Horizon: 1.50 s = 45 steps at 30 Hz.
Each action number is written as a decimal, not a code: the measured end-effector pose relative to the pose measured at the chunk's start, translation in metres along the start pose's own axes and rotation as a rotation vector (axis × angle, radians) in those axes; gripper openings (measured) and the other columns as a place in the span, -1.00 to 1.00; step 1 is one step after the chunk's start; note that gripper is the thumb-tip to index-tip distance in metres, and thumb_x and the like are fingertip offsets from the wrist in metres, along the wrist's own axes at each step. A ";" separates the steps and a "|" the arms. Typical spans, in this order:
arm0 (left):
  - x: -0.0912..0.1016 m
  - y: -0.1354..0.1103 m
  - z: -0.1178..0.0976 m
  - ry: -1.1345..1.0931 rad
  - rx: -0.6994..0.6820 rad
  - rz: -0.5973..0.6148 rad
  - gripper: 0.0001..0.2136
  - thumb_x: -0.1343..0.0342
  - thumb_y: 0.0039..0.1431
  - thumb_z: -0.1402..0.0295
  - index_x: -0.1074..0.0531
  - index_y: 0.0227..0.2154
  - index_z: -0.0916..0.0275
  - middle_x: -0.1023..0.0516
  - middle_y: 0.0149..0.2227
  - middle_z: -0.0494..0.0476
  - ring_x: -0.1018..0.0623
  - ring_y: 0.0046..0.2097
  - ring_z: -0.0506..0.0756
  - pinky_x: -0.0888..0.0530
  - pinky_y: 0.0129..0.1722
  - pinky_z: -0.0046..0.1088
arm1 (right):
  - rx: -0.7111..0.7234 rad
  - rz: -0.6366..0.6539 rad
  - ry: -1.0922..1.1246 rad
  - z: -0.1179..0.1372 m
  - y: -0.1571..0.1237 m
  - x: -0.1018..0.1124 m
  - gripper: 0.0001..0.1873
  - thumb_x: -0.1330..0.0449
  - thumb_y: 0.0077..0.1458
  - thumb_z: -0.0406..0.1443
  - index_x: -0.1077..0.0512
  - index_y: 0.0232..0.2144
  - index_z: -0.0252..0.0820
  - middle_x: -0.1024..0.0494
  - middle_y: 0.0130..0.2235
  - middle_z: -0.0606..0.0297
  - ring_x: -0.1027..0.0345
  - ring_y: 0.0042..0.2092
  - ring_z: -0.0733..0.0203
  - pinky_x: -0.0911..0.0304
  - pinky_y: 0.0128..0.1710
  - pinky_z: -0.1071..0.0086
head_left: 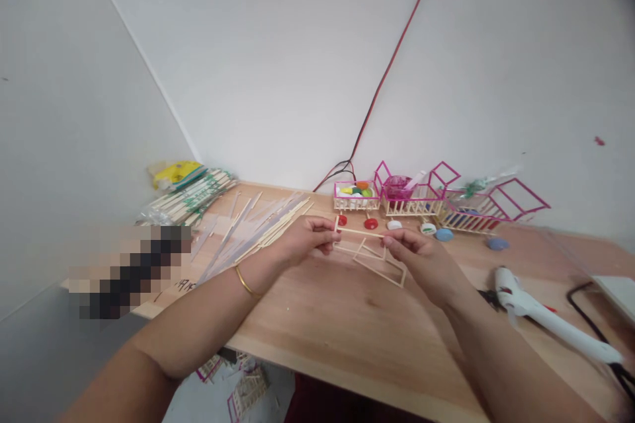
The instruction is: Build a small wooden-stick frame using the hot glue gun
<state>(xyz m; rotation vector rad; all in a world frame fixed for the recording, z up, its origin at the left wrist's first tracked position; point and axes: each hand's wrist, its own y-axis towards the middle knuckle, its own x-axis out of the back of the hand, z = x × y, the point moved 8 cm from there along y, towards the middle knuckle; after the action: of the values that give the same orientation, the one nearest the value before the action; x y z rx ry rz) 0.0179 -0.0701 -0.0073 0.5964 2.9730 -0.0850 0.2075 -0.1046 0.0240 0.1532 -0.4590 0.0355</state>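
Note:
A small frame of thin wooden sticks [362, 232] is held up over the table between both hands. My left hand [310, 238], with a gold bangle at its wrist, pinches its left end, near a short crosswise stick. At the other end, my right hand [411, 251] grips the frame between thumb and fingers. Just beyond and below it, more joined sticks [380, 271] form an angled outline; whether they belong to the held piece or lie apart on the table, I cannot tell.
Loose sticks [272, 228] lie left on the wooden table [317, 317], before packaged sticks [198, 195]. Along the back stand stick-built carts with bottle-cap wheels, one holding coloured caps [357, 192]. A white glue gun [555, 320] lies right. Stick pieces [248, 393] are below the table edge.

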 end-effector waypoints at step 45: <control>-0.019 -0.003 0.016 -0.070 0.103 0.100 -0.74 -0.26 -0.17 0.26 -0.43 -0.49 0.38 -0.47 -0.48 0.09 -0.34 -0.57 -0.14 -0.22 -0.57 -0.61 | 0.624 -0.190 -0.625 0.047 -0.023 -0.021 -0.79 -0.05 0.12 -0.24 -0.46 -0.26 -0.13 -0.52 -0.21 0.19 -0.30 -0.15 0.13 0.02 -0.09 0.22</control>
<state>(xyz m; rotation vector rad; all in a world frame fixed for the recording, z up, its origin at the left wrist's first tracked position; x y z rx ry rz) 0.0358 -0.0815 -0.0212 0.7371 2.8798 -0.2468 0.1690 -0.1346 0.0533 0.8356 -1.0474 -0.0596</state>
